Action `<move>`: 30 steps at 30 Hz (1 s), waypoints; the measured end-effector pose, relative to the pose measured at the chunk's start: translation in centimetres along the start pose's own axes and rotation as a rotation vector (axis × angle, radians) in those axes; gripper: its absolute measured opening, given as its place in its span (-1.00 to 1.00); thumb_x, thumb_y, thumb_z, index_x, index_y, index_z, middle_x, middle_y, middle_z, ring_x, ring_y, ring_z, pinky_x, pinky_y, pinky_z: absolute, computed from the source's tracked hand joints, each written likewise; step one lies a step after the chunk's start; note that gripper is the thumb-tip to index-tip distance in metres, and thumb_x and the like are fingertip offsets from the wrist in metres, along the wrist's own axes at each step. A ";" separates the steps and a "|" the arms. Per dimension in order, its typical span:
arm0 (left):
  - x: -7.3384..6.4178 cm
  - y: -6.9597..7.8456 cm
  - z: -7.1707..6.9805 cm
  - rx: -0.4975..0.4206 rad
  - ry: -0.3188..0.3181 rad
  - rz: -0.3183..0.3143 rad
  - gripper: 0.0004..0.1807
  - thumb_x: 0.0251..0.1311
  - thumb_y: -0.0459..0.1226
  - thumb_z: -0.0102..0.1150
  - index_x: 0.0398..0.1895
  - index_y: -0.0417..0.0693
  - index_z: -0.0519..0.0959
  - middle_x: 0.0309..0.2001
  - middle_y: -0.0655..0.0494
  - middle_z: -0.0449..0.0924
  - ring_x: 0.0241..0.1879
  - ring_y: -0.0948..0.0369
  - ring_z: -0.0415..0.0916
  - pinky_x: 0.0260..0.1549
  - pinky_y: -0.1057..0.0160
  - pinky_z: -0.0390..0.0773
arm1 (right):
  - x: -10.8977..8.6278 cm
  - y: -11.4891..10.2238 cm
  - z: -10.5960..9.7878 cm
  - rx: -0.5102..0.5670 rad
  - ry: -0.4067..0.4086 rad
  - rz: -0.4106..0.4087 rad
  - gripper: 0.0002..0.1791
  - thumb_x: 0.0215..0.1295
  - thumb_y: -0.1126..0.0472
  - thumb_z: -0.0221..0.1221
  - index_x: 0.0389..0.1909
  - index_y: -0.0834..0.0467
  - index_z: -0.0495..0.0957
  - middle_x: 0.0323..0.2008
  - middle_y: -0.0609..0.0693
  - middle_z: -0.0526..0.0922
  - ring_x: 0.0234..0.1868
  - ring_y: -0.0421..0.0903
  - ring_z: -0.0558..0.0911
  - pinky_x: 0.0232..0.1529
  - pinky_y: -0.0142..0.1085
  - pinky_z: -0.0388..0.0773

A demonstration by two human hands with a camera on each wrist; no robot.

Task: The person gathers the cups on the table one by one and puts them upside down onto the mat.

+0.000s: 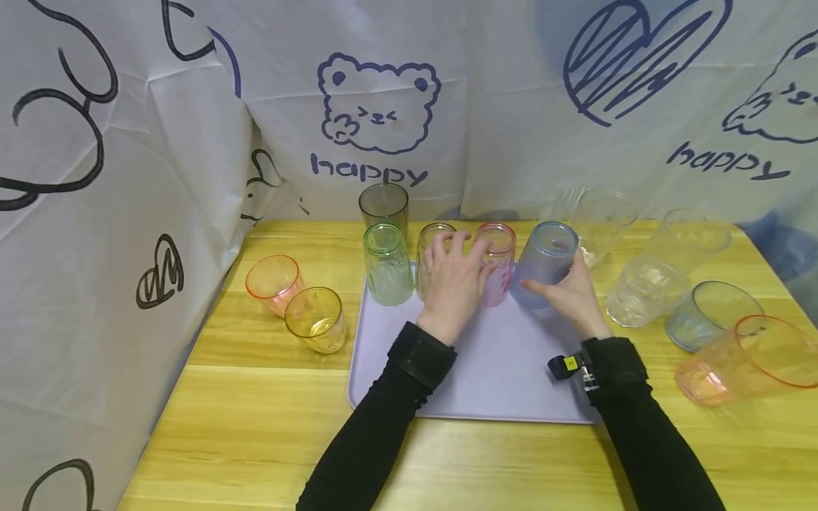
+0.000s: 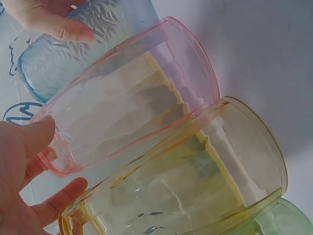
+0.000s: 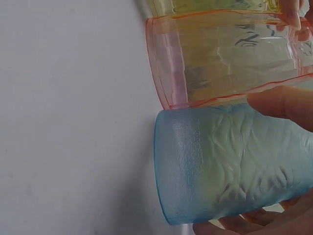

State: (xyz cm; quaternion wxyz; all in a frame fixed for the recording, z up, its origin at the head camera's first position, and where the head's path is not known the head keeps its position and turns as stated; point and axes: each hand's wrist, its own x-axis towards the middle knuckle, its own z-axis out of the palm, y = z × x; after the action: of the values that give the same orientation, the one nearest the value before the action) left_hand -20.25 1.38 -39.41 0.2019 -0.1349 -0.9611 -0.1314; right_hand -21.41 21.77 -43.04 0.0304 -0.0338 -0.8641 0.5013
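Upside down in a row along the back of the lilac tray (image 1: 505, 369) stand a green cup (image 1: 388, 273), a yellow cup (image 2: 195, 176), a pink cup (image 2: 132, 107) and a blue cup (image 3: 230, 161). My left hand (image 1: 450, 284) reaches over the yellow cup and pinches the pink cup near its raised base, with other fingertips right at the yellow cup's base. Around the blue cup curls my right hand (image 1: 571, 291), thumb on the near side and fingers on the far side. The blue cup leans slightly beside the pink one.
Left of the tray are a short orange cup (image 1: 275, 280) and an amber cup (image 1: 317, 323). A grey cup (image 1: 383, 206) stands behind the green one. On the right are several clear cups (image 1: 639, 291), a blue-grey cup (image 1: 703, 316) and a tall orange cup (image 1: 728, 365). Cloth hangs behind.
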 end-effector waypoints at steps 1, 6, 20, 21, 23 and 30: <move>0.0 0.0 0.0 -0.001 0.004 -0.002 -0.61 0.35 0.07 0.17 0.19 0.28 0.53 0.21 0.07 0.53 0.28 0.00 0.32 0.28 0.01 0.37 | 0.0 0.0 0.0 0.000 -0.002 0.000 0.08 0.06 0.26 0.44 0.52 0.29 0.00 0.44 0.40 0.27 0.48 0.34 0.25 0.52 0.23 0.13; -0.1 0.0 0.0 -0.004 0.004 -0.005 -0.59 0.33 0.08 0.19 0.19 0.28 0.53 0.22 0.07 0.53 0.29 0.00 0.32 0.28 0.00 0.36 | -0.5 -0.3 -0.1 0.030 -0.010 0.003 0.10 0.09 0.25 0.42 0.55 0.26 -0.06 0.48 0.39 0.21 0.52 0.34 0.19 0.53 0.25 0.10; -1.9 -3.2 -2.4 -0.140 0.145 0.088 -0.57 0.31 -0.10 0.28 0.22 0.09 0.53 0.26 0.00 0.46 0.30 -0.02 0.33 0.34 -0.06 0.39 | -2.5 -2.7 -1.2 -0.010 0.276 -0.349 0.04 -0.02 0.31 0.47 0.45 0.38 0.11 0.41 0.38 0.24 0.45 0.31 0.24 0.48 0.21 0.16; -2.2 -3.4 -2.6 -0.143 0.153 0.091 -0.57 0.31 -0.11 0.29 0.22 0.08 0.53 0.26 -0.01 0.46 0.29 -0.02 0.34 0.34 -0.07 0.39 | -2.6 -2.7 -1.4 -0.015 0.277 -0.362 0.03 -0.01 0.30 0.47 0.45 0.39 0.11 0.41 0.38 0.25 0.45 0.30 0.24 0.48 0.21 0.16; -2.7 -3.7 -2.9 -0.141 0.166 0.097 -0.56 0.29 -0.13 0.30 0.21 0.07 0.53 0.26 -0.02 0.47 0.28 -0.03 0.35 0.33 -0.09 0.40 | -2.9 -2.6 -1.5 -0.022 0.286 -0.391 0.01 -0.01 0.30 0.46 0.44 0.40 0.14 0.40 0.38 0.27 0.43 0.30 0.26 0.42 0.20 0.20; -4.6 -4.6 -3.5 -0.133 0.193 0.109 -0.57 0.27 -0.15 0.30 0.19 0.04 0.53 0.22 -0.06 0.50 0.25 -0.06 0.39 0.24 -0.11 0.47 | -4.3 -2.9 -1.7 0.028 0.294 -0.417 -0.14 0.09 0.36 0.39 0.41 0.38 0.23 0.37 0.33 0.34 0.45 0.22 0.29 0.51 0.17 0.20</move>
State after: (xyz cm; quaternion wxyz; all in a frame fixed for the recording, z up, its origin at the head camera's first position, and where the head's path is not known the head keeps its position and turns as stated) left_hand -16.41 -4.90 -39.12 0.2909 -0.1867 -0.9176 -0.1963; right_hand -17.02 21.41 -39.77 0.2590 0.0730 -0.8317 0.4856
